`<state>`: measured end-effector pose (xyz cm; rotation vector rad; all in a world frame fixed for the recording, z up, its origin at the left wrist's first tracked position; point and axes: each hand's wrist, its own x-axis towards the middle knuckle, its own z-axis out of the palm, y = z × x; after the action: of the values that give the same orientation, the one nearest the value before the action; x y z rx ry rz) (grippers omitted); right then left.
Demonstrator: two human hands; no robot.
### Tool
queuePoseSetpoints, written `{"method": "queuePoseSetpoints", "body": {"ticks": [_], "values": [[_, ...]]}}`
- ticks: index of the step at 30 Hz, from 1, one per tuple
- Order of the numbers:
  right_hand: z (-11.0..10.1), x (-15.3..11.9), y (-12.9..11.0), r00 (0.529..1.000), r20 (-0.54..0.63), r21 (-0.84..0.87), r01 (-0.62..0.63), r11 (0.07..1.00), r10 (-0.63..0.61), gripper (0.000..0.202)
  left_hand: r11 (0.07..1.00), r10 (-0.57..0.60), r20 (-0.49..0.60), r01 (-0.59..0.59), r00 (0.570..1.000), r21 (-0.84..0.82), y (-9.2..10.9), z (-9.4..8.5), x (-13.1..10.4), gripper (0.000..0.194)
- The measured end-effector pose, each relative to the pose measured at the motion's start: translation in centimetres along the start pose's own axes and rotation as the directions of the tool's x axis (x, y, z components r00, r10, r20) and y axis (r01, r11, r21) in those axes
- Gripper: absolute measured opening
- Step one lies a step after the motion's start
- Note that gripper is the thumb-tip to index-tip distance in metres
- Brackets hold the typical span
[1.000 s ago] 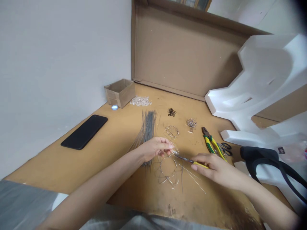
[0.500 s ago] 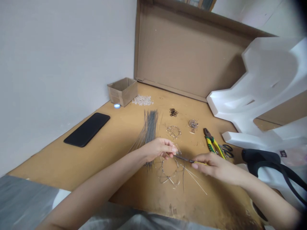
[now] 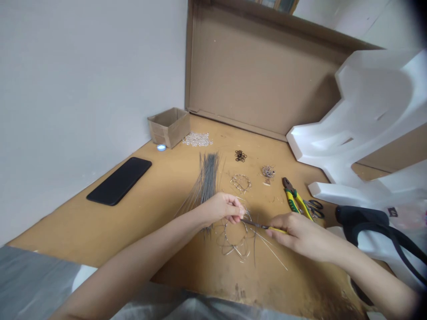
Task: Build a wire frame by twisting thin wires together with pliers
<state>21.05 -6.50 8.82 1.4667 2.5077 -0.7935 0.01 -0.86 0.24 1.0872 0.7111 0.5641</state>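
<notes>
My left hand (image 3: 230,208) pinches a small piece of thin wire (image 3: 247,215) above the table. My right hand (image 3: 287,227) is closed on slim pliers with yellow handles (image 3: 258,225), their dark jaws pointing left and meeting the wire at my left fingertips. Under the hands lies a flower-like loop of silvery wire (image 3: 236,249). A bundle of straight grey wires (image 3: 208,178) lies behind my left wrist, partly hidden by it. Another wire ring (image 3: 240,183) rests just beyond my hands.
Green-and-yellow pliers (image 3: 293,198) and scissors (image 3: 314,209) lie at the right, near white foam (image 3: 320,142). Black rings (image 3: 240,155), a silvery coil (image 3: 267,172), clear pieces (image 3: 197,139), a cardboard box (image 3: 169,129) and a black phone-like slab (image 3: 120,181) are farther out.
The pliers' jaws and my right hand have shifted slightly at my left fingertips. My right fingers look more curled around the handles. The view has moved very slightly.
</notes>
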Motion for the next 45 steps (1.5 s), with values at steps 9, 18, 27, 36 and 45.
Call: {"method": "queuePoseSetpoints", "body": {"ticks": [9, 18, 27, 36, 45], "values": [[0.0, 0.2, 0.1, 0.999, 0.030, -0.008, 0.025, 1.000, -0.025, 0.038, 0.998, 0.025, -0.036, -0.023, 0.999, 0.054, 0.4, 0.3, -0.3, 0.024], [0.5, -0.1, 0.3, 0.999, -0.033, -0.075, 0.014, 0.997, -0.016, 0.032, 0.991, 0.078, -0.062, -0.070, 0.995, 0.112, 0.5, 0.6, -0.4, 0.015], [-0.1, -2.1, 0.0, 0.973, -0.221, -0.434, -0.034, 0.900, -0.070, 0.023, 0.909, 0.271, -0.082, -0.227, 0.959, 0.350, 0.8, 0.8, -1.2, 0.009], [0.3, -2.7, -0.8, 0.945, -0.306, -0.589, -0.089, 0.803, -0.120, 0.021, 0.920, 0.238, -0.098, -0.192, 0.966, 0.341, 1.2, 1.0, -1.1, 0.009], [0.5, -2.3, -1.2, 0.935, -0.322, -0.641, -0.099, 0.761, -0.150, 0.018, 0.908, 0.246, -0.080, -0.201, 0.966, 0.368, 0.5, 0.7, -0.9, 0.010]]}}
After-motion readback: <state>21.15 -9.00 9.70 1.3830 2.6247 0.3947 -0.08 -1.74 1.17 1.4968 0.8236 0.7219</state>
